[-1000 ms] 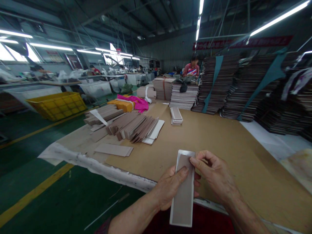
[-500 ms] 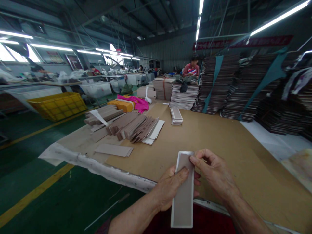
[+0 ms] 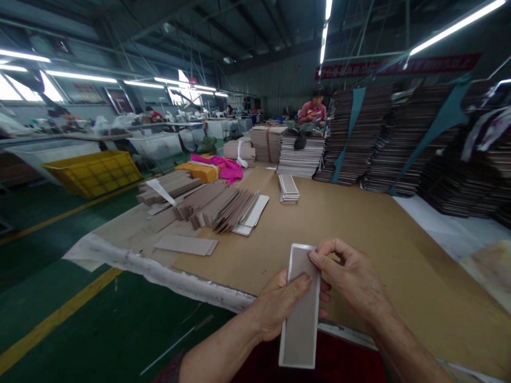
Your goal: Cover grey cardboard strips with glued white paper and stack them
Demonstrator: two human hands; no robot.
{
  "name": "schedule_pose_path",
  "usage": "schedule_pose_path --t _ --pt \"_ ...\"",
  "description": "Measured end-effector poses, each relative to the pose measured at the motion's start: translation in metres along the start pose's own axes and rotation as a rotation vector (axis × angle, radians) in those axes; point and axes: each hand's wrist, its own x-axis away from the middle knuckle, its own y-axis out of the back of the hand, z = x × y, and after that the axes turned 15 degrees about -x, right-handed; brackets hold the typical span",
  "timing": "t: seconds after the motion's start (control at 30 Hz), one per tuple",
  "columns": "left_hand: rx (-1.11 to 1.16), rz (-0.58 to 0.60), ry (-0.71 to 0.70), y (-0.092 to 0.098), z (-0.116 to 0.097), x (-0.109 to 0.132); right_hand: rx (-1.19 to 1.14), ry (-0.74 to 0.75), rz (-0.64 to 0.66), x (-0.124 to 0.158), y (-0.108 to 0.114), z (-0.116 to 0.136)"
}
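A long grey-brown board strip with a white border (image 3: 300, 324) is held upright in front of me, over the table's near edge. My left hand (image 3: 285, 298) wraps round it from the left, thumb lying across its face and fingertips showing past its right side. At the top right corner my right hand (image 3: 347, 274) pinches the strip between thumb and curled forefinger. Beyond the hands, a small stack of similar white-edged strips (image 3: 289, 189) lies on the brown tabletop (image 3: 339, 223). Plain grey-brown strips (image 3: 219, 207) lie fanned in a row to the left.
Two loose strips (image 3: 186, 245) lie near the table's left front. White-faced strips (image 3: 252, 216) rest beside the fanned row. Pink cloth (image 3: 223, 168) and tall board stacks (image 3: 359, 138) stand at the back. Another person (image 3: 312, 113) is behind them. A yellow bin (image 3: 93, 171) stands left.
Both hands keep their grip on the strip. The strip's top has shifted very slightly up and to the left, and the right thumb with it.
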Motion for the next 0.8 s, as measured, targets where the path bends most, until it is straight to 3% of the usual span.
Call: schedule_pose_path --t 0.5,0.8 --pt "-0.008 0.013 -0.016 0.005 0.001 -0.001 0.036 0.122 0.004 -0.005 0.002 -0.002" --pt "-0.007 0.068 -0.044 0.01 0.003 -0.004 0.1 0.276 -0.031 -0.008 0.001 0.001"
